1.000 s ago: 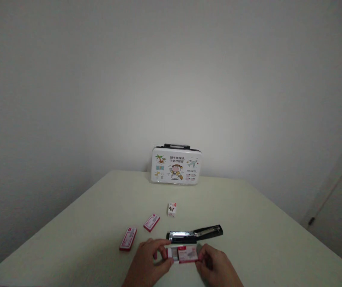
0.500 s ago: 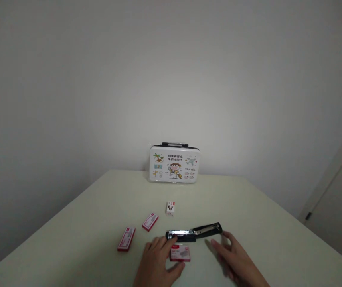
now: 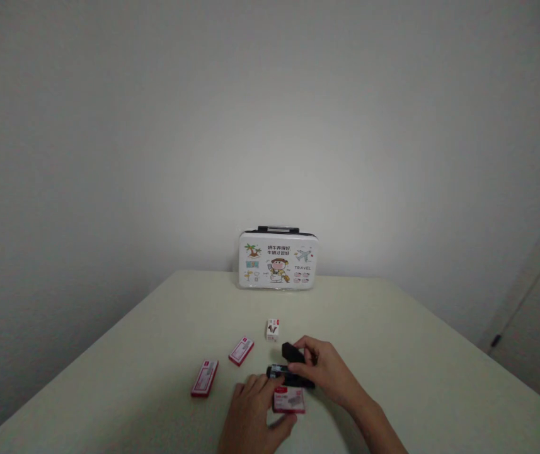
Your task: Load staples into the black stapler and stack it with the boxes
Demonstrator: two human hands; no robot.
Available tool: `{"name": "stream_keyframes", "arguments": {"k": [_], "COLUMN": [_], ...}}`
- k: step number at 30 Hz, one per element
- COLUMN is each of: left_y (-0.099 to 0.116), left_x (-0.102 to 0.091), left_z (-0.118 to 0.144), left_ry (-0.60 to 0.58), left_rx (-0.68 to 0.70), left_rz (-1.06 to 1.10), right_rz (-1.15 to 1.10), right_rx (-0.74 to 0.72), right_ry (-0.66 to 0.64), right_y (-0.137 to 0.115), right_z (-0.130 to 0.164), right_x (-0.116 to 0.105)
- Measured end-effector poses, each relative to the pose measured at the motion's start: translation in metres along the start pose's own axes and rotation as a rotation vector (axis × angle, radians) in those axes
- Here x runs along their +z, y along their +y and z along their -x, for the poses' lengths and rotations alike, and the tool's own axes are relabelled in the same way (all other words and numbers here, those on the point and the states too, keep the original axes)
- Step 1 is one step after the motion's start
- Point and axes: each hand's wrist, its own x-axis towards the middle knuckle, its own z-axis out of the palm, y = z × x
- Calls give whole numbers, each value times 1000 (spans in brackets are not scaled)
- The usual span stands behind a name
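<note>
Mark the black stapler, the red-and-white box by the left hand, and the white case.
Black stapler (image 3: 292,352): head view, on its raised upper part.
Red-and-white box (image 3: 289,400): head view, on its printed top.
White case (image 3: 278,262): head view, middle of its printed front.

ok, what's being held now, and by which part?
Right hand grips the stapler by its raised upper arm. Left hand is at the stapler's near side and the box; can't tell if it grips either.

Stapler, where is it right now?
Head view, low and just right of centre: the black stapler is on the table, its top half in the right hand, just beyond the red-and-white box by the left hand.
</note>
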Motion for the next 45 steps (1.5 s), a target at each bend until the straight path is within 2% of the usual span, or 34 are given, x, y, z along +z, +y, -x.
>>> {"name": "stream_keyframes", "arguments": {"k": [3, 6, 9, 11, 14, 16, 19, 22, 27, 33, 37, 40, 42, 45], "left_y": [1, -4, -18, -31, -54, -69, -87, -97, -97, -93, -90, -83, -76, -62], "left_x": [0, 4, 8, 5, -11, -23, -35, -40, -39, -33, -24, -13, -3, 19], "left_z": [-1, 1, 11, 21, 30, 30, 23, 19, 23, 14, -5, -24, -37, -54], "left_ry": [-3, -8, 71, 215, 438, 484, 389, 302, 186, 119, 148, 172, 208, 318], "left_rx": [0, 45, 68, -21, -259, -365, -390, -310, -71, 7, 136, 207, 189, 90], "left_rz": [-24, -59, -125, -196, -308, -337, -295, -229, -138, -196, -200, -168, -153, -168], "right_rz": [164, 269, 291, 293, 300, 304, 304, 307, 324, 318, 251, 155, 81, -43], "right_rx": [-6, -5, 21, 38, 48, 56, 65, 72, 73, 86, 155, 211, 238, 281], "right_ry": [-52, -47, -24, -10, -9, -14, -10, -7, 25, 31, 51, 129, 183, 232], "right_y": [-7, -8, -5, -2, 0, 0, -2, -2, 0, 1, 10, 25, 36, 46], "right_z": [-4, -4, -2, -1, -1, -1, -1, -1, -1, 3, 8, 13, 18, 26], "right_x": [15, 21, 21, 19, 18, 18, 18, 19, 23, 20, 15, 15, 17, 22]}}
